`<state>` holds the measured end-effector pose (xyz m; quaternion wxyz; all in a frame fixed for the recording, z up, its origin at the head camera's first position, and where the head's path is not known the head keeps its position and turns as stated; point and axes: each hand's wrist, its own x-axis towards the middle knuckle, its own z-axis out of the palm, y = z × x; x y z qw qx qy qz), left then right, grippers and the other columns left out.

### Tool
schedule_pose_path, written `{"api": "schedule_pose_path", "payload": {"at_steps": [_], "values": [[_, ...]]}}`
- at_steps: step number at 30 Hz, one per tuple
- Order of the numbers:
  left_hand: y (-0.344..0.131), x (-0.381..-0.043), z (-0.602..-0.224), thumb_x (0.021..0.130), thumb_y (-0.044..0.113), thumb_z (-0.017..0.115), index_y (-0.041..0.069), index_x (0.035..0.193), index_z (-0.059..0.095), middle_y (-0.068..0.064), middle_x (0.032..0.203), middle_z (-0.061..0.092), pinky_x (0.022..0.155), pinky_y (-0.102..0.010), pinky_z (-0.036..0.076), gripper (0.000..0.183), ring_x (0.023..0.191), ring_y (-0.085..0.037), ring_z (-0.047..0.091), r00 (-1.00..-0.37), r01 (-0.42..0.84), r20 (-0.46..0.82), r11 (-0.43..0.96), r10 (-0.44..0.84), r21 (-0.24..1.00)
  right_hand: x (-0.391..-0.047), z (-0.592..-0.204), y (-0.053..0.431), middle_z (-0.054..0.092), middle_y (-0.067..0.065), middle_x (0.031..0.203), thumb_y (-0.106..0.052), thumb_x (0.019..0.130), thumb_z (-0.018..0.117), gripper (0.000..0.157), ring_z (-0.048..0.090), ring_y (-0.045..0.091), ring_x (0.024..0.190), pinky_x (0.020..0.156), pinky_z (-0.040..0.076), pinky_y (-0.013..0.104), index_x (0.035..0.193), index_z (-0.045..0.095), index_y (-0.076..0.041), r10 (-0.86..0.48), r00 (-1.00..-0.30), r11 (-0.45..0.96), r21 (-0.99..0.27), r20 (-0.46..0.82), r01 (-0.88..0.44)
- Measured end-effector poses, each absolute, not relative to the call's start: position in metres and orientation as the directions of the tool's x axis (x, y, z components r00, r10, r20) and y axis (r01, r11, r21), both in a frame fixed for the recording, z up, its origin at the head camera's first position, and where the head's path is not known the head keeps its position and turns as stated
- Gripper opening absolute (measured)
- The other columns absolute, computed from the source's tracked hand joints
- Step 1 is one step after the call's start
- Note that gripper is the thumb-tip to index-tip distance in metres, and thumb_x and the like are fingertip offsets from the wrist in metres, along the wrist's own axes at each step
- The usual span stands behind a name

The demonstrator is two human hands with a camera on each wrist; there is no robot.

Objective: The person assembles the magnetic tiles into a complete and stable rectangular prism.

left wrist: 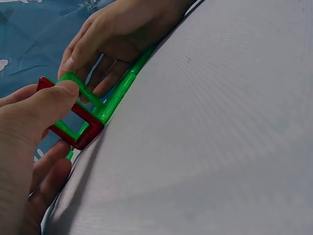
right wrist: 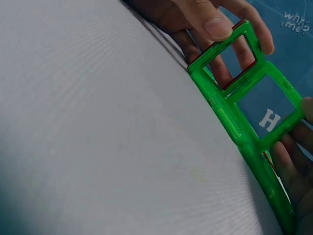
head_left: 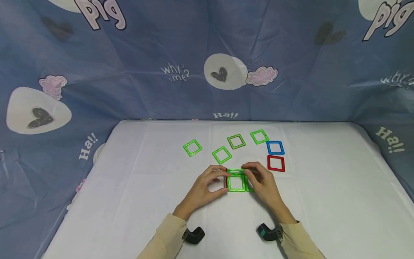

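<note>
At the front middle of the table both hands hold a small structure of green magnetic tiles (head_left: 236, 190). My left hand (head_left: 199, 190) pinches an upright red tile (left wrist: 92, 133) on its left side, with the thumb on its upper edge. From the right, my right hand (head_left: 266, 186) grips an upright green tile (right wrist: 285, 84) near its outer edge. Another green tile (right wrist: 266, 183) lies flat on the table beside the base, under the right hand. Parts of the right fingers are hidden behind the tiles in the head view.
Behind the hands lie several loose square tiles: a green tile (head_left: 185, 148) at left, more green ones in the middle, a blue tile (head_left: 282, 148) and a red tile (head_left: 276, 156) at right. The white-covered table (head_left: 155, 201) meets a printed blue curtain (head_left: 181, 97) at its back and sides.
</note>
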<state>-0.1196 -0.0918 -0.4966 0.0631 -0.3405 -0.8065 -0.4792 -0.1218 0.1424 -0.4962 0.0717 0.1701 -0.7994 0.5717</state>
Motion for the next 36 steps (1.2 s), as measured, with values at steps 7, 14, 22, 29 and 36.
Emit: {"api": "schedule_pose_path", "payload": {"at_steps": [7, 14, 22, 29, 36], "values": [[-0.0915, -0.1195, -0.4971, 0.082, 0.023, 0.074, 0.018, 0.123, 0.06, -0.004, 0.13, 0.05, 0.086, -0.025, 0.053, 0.044, 0.117, -0.014, 0.053, -0.759, 0.604, 0.425, 0.291, 0.493, 0.742, -0.1212, -0.4953, 0.1411, 0.065, 0.006, 0.108, -0.012, 0.093, 0.059, 0.018, 0.064, 0.022, 0.103, 0.089, 0.049, 0.015, 0.111, 0.061, -0.011, -0.179, -0.936, 0.284, -0.895, 0.303, -0.344], [-0.0918, -0.1188, -0.4957, 0.082, 0.019, 0.074, 0.017, 0.125, 0.058, -0.005, 0.134, 0.047, 0.088, -0.025, 0.053, 0.046, 0.119, -0.014, 0.053, -0.76, 0.594, 0.409, 0.285, 0.506, 0.752, -0.1229, -0.4975, 0.1394, 0.066, 0.006, 0.108, -0.012, 0.093, 0.059, 0.019, 0.066, 0.023, 0.1, 0.085, 0.05, 0.014, 0.112, 0.063, -0.012, -0.152, -0.938, 0.316, -0.884, 0.312, -0.346], [-0.09, -0.1193, -0.4954, 0.081, 0.016, 0.075, 0.014, 0.124, 0.058, -0.005, 0.135, 0.047, 0.089, -0.025, 0.053, 0.046, 0.117, -0.014, 0.054, -0.759, 0.588, 0.404, 0.27, 0.51, 0.763, -0.1228, -0.4961, 0.1415, 0.066, 0.001, 0.109, -0.021, 0.095, 0.057, 0.021, 0.065, 0.016, 0.101, 0.085, 0.051, 0.016, 0.114, 0.062, -0.014, -0.143, -0.945, 0.36, -0.874, 0.295, -0.327], [-0.09, -0.1189, -0.4946, 0.081, 0.015, 0.075, 0.016, 0.125, 0.058, -0.006, 0.137, 0.046, 0.088, -0.024, 0.053, 0.047, 0.117, -0.015, 0.055, -0.761, 0.582, 0.402, 0.264, 0.509, 0.769, -0.1239, -0.4975, 0.1414, 0.067, 0.001, 0.108, -0.023, 0.094, 0.058, 0.019, 0.065, 0.009, 0.098, 0.083, 0.05, 0.013, 0.111, 0.062, -0.016, -0.132, -0.951, 0.37, -0.875, 0.281, -0.31], [-0.0898, -0.1197, -0.4958, 0.081, 0.016, 0.074, 0.014, 0.125, 0.058, -0.007, 0.14, 0.044, 0.09, -0.025, 0.053, 0.047, 0.125, -0.016, 0.05, -0.762, 0.571, 0.386, 0.259, 0.52, 0.779, -0.1233, -0.4964, 0.1413, 0.068, 0.002, 0.106, -0.022, 0.094, 0.059, 0.018, 0.066, 0.013, 0.097, 0.082, 0.051, 0.014, 0.109, 0.064, -0.015, -0.125, -0.949, 0.361, -0.878, 0.288, -0.314]]}}
